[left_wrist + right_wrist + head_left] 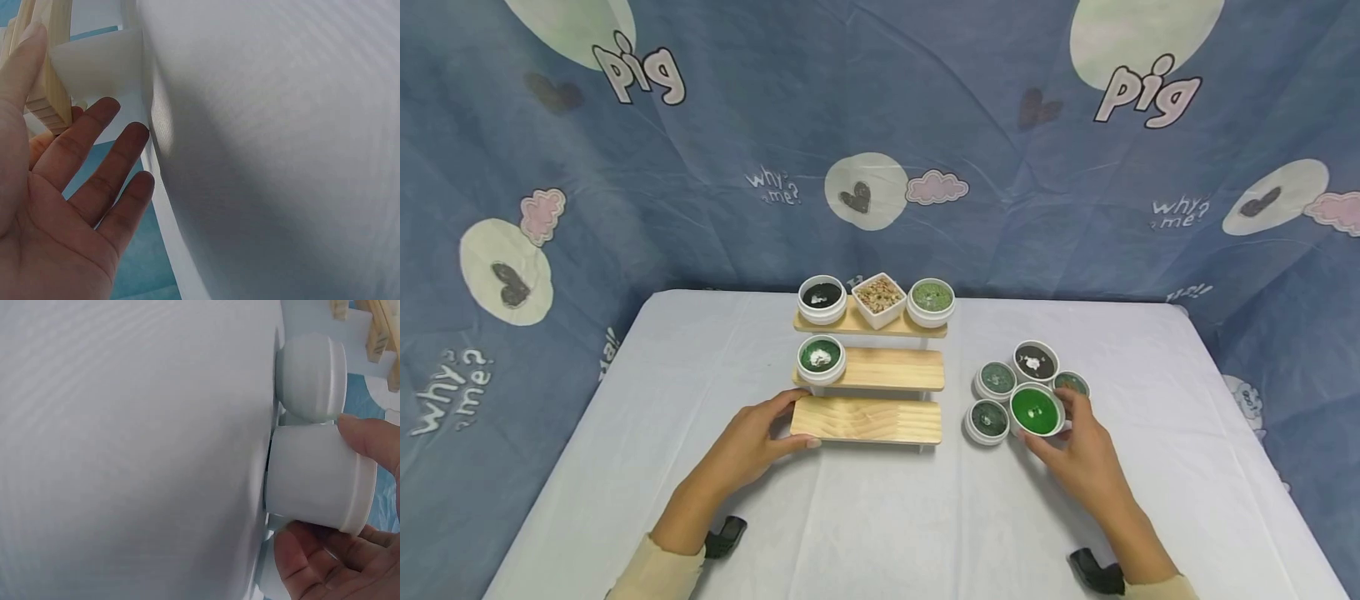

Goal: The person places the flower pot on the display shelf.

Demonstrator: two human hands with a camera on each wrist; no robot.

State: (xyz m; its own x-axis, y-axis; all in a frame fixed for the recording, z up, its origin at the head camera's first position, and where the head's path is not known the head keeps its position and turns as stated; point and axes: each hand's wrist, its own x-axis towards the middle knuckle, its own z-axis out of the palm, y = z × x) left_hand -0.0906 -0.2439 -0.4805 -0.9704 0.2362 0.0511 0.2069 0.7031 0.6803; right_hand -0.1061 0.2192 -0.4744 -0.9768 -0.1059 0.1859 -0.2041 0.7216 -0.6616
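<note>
White cup (pixel 1035 412) within right grip (pixel 1086 458), shelf end (pixel 817 418) within left grip (pixel 743 443).

a white-clothed table (pixel 865 525) carries a three-tiered rack (pixel 887 369) and, to its right, clustered white cups (pixel 987 422).

Cups (pixel 315 475) (clustered) right of rack (pixel 891 369)

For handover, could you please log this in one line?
left hand: holds front shelf; right hand: holds bright-green cup; middle shelf: one pot
</note>
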